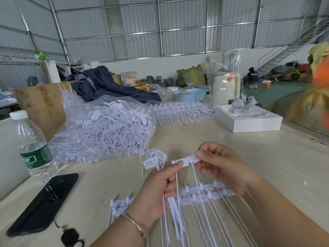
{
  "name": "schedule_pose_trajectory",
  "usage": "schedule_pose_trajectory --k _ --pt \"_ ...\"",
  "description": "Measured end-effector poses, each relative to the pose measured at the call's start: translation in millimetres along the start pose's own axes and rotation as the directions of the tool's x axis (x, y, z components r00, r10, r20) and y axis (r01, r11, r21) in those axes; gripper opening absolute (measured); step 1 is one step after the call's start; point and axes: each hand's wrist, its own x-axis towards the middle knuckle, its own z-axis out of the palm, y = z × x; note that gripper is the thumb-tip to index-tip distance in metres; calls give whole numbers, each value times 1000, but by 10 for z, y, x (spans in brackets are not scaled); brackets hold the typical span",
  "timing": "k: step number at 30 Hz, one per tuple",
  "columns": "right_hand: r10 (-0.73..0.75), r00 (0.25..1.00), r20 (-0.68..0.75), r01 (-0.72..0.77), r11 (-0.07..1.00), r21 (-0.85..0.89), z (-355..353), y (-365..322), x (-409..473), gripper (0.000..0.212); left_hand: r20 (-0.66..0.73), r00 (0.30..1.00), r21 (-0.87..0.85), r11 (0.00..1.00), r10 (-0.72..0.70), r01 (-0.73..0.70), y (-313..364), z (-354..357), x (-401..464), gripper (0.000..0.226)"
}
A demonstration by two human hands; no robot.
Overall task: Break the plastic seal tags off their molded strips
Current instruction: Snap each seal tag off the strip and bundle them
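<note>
Fingers of both hands, left hand (160,186) and right hand (220,166), pinch one white seal tag (189,159) above the molded strip (201,192)

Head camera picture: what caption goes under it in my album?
Left hand and right hand pinch a white seal tag above its molded strip.
</note>
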Motion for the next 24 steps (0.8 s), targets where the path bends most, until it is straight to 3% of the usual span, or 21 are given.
schedule_pose_trajectory --k 4,9,14,18,24 --pt "-10 999 -39 4 988 -151 70 69 7 27 -36 999 55 998 34 -32 -41 -9 19 32" --pt "14 998 -57 -21 992 -126 103 120 12 43 -38 995 164 982 97 -90 -70 -1 18 19" --pt "79 993 -87 -87 992 -95 97 108 16 23 -3 997 174 981 84 -82 -82 6 23 30" --pt "130 989 -75 -137 986 -99 57 116 30 19 -38 997 139 988 73 -67 -88 9 30 14" --pt "112 992 -65 -117 989 -88 -1 104 45 21 -13 998 187 981 57 -54 -56 26 8 15"
